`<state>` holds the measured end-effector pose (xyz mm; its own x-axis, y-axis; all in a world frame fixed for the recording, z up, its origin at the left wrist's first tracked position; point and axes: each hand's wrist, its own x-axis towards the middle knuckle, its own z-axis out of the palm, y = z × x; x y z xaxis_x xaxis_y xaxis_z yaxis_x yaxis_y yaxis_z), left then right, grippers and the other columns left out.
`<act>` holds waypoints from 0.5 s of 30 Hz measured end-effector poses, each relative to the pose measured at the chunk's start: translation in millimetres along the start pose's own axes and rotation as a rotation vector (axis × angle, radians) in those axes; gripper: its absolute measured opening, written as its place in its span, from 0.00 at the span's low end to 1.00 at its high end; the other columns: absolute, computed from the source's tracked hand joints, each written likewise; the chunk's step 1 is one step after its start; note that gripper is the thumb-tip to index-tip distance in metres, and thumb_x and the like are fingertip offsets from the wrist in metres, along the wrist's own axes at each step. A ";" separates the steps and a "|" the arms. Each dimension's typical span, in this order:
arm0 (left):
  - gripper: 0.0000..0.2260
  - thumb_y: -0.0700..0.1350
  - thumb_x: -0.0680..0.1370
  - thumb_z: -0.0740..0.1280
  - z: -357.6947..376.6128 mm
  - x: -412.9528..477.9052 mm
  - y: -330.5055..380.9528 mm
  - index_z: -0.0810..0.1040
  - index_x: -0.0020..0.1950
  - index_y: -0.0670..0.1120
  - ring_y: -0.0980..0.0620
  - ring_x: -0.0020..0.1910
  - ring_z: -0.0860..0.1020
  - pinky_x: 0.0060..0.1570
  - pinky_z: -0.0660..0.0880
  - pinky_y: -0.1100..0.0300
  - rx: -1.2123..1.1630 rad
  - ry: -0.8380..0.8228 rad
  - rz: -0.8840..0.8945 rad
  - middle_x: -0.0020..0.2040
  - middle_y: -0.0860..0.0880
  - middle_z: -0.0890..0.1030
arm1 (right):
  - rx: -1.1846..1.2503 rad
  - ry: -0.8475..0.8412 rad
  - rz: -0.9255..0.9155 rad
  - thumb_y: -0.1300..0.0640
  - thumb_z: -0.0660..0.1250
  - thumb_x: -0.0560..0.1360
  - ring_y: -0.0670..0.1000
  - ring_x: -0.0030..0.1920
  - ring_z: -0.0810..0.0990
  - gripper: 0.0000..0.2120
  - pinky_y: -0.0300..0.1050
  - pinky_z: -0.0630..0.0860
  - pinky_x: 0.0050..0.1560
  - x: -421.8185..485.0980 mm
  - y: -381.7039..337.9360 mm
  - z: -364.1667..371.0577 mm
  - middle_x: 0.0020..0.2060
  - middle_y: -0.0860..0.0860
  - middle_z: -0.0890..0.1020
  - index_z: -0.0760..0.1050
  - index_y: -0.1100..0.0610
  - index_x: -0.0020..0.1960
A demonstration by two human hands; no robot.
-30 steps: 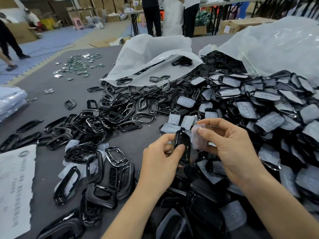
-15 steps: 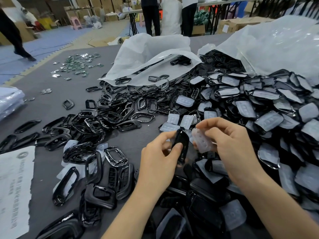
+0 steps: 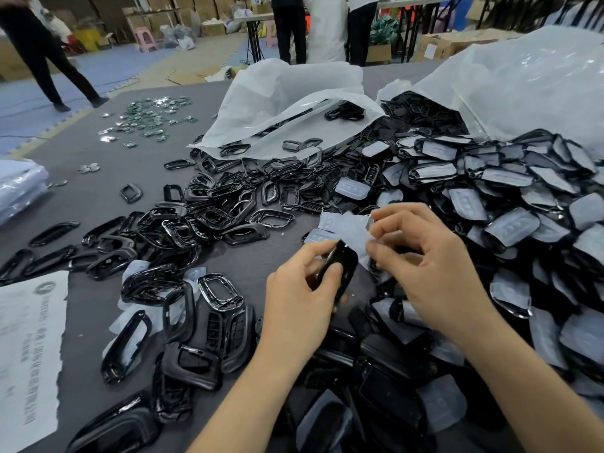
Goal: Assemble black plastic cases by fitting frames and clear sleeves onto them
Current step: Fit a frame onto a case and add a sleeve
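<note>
So, a printed paper sheet sits far left, then a mess of loose black frames on the grey table. The left hand has fingers and thumb curled round a black case, held up on edge (tilted a bit). The right hand pinches a clear sleeve right at the case's top end. Sleeved cases are heaped on the right.

On your grey table, a printed paper sheet lies at the left edge; green circuit boards lie scattered farther back.
</note>
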<state>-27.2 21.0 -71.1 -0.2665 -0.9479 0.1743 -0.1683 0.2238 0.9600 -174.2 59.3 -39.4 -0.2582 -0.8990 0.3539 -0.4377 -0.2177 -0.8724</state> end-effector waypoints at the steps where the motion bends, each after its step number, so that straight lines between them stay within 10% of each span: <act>1: 0.15 0.37 0.78 0.66 -0.1 0.0 0.0 0.78 0.46 0.59 0.54 0.28 0.80 0.33 0.77 0.61 0.000 0.004 0.000 0.34 0.54 0.84 | 0.016 -0.003 -0.006 0.62 0.70 0.74 0.44 0.43 0.81 0.11 0.35 0.77 0.41 0.2 -0.6 -0.9 0.47 0.43 0.80 0.77 0.47 0.41; 15: 0.11 0.43 0.75 0.72 -2.9 1.7 0.2 0.81 0.55 0.55 0.53 0.35 0.79 0.36 0.76 0.54 -0.032 0.029 -0.024 0.38 0.54 0.83 | 0.298 -0.155 -0.029 0.72 0.67 0.73 0.47 0.37 0.81 0.10 0.41 0.79 0.41 -6.2 -10.3 4.0 0.35 0.49 0.82 0.79 0.58 0.42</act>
<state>-24.9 18.7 -69.9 -0.2352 -0.9593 0.1565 -0.1441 0.1937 0.9704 -164.6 65.5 -33.9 -0.1053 -0.9329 0.3444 -0.1656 -0.3251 -0.9311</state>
